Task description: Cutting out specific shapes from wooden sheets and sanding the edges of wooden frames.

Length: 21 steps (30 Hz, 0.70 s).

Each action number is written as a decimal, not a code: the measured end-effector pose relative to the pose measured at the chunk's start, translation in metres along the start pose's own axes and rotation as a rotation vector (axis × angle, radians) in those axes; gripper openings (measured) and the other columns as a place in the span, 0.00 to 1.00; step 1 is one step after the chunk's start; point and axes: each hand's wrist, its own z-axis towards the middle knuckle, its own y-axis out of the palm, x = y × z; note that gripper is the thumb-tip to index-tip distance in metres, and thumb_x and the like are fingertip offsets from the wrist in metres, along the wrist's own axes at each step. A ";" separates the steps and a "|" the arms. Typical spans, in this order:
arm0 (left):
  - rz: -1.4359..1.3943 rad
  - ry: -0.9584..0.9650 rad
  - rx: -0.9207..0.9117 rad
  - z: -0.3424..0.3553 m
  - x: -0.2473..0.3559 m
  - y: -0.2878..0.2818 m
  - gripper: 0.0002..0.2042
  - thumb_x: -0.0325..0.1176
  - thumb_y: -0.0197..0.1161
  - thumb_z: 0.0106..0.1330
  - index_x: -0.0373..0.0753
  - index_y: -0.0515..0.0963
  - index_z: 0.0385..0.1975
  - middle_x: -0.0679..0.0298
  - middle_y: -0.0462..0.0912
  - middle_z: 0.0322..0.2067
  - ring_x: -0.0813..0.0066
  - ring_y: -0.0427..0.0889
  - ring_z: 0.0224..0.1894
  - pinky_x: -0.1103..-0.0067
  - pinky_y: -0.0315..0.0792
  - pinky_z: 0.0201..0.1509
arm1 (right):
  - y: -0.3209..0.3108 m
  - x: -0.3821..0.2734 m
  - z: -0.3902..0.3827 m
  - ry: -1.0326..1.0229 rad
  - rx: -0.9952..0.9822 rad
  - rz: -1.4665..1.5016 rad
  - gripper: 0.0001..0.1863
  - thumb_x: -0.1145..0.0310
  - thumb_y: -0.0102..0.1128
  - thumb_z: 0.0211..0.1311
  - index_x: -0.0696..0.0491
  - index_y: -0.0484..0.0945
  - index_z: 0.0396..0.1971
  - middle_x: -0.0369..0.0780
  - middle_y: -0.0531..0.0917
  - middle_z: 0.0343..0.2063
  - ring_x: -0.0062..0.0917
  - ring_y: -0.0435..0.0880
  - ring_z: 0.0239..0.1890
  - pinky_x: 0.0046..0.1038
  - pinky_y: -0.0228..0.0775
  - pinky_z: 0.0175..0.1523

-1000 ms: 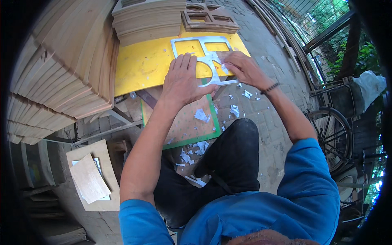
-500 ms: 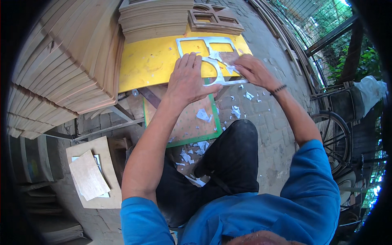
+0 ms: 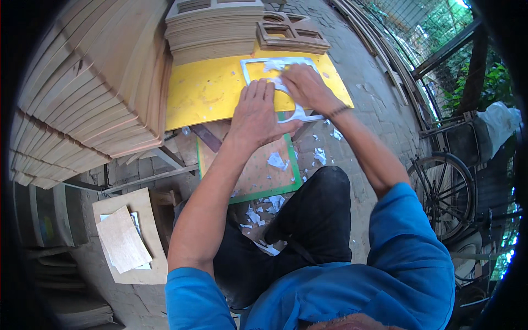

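A flat white-faced frame (image 3: 246, 70) with several cut-out openings lies on a yellow board (image 3: 201, 88). My left hand (image 3: 256, 113) rests flat on its left side, fingers stretched forward and thumb apart toward the near edge. Over the frame's middle, my right hand (image 3: 311, 88) is curled and blurred by motion. Whatever its fingers hold is hidden. Crumpled white scraps (image 3: 274, 65) lie at the far opening, just beyond the right hand.
Tall stacks of wooden panels (image 3: 93, 82) rise at the left. More cut-out wooden frames (image 3: 294, 36) are piled behind the yellow board. Below is a green-edged board (image 3: 258, 170) with white scraps. A bicycle wheel (image 3: 443, 195) stands at the right.
My right hand has moved left and away from me, from the frame's right edge to over its middle. White scraps now show at the far opening. My left hand stays on the frame.
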 end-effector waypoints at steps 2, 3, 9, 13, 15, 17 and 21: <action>0.010 0.007 0.004 0.000 0.001 0.000 0.51 0.68 0.66 0.54 0.21 0.67 0.60 0.39 0.71 0.61 0.44 0.67 0.66 0.61 0.60 0.72 | -0.022 -0.017 -0.019 0.033 -0.015 0.047 0.08 0.72 0.59 0.64 0.60 0.82 0.39 0.47 0.80 0.32 0.44 0.80 0.39 0.41 0.71 0.47; 0.013 0.028 0.003 0.001 0.002 0.001 0.51 0.68 0.66 0.54 0.21 0.67 0.60 0.39 0.71 0.61 0.44 0.68 0.66 0.61 0.61 0.71 | -0.028 -0.020 -0.023 0.079 -0.027 0.085 0.08 0.72 0.59 0.64 0.60 0.82 0.39 0.47 0.80 0.32 0.43 0.80 0.39 0.41 0.71 0.46; -0.053 -0.011 -0.054 0.012 0.017 -0.006 0.52 0.69 0.65 0.55 0.19 0.67 0.60 0.38 0.72 0.59 0.45 0.69 0.65 0.62 0.61 0.70 | 0.011 0.041 0.033 0.075 0.043 -0.062 0.09 0.70 0.57 0.65 0.61 0.81 0.35 0.49 0.80 0.32 0.46 0.79 0.40 0.42 0.71 0.48; 0.021 -0.020 -0.005 0.001 0.006 0.001 0.52 0.70 0.64 0.54 0.18 0.67 0.59 0.38 0.72 0.59 0.45 0.69 0.65 0.62 0.61 0.70 | 0.026 0.032 0.031 0.038 0.096 -0.045 0.08 0.71 0.56 0.65 0.60 0.82 0.35 0.50 0.80 0.32 0.46 0.79 0.41 0.43 0.71 0.48; 0.021 0.007 0.043 -0.005 0.001 0.002 0.53 0.71 0.64 0.54 0.19 0.67 0.59 0.37 0.72 0.58 0.43 0.69 0.64 0.61 0.61 0.70 | 0.017 0.014 0.014 0.039 0.084 0.022 0.08 0.72 0.56 0.64 0.59 0.82 0.35 0.50 0.79 0.31 0.46 0.79 0.42 0.43 0.70 0.47; 0.052 0.029 0.070 -0.009 0.000 0.000 0.51 0.69 0.66 0.51 0.19 0.69 0.57 0.39 0.73 0.57 0.45 0.70 0.62 0.62 0.62 0.69 | 0.002 -0.001 0.007 0.091 -0.029 0.020 0.07 0.73 0.57 0.63 0.59 0.82 0.35 0.50 0.79 0.31 0.46 0.79 0.41 0.43 0.70 0.47; -0.007 0.073 0.099 -0.003 0.008 0.004 0.50 0.68 0.68 0.48 0.20 0.70 0.55 0.41 0.74 0.55 0.47 0.70 0.61 0.62 0.61 0.69 | 0.016 0.037 0.030 0.084 0.090 -0.117 0.06 0.72 0.57 0.63 0.58 0.80 0.29 0.47 0.80 0.32 0.43 0.79 0.41 0.41 0.73 0.47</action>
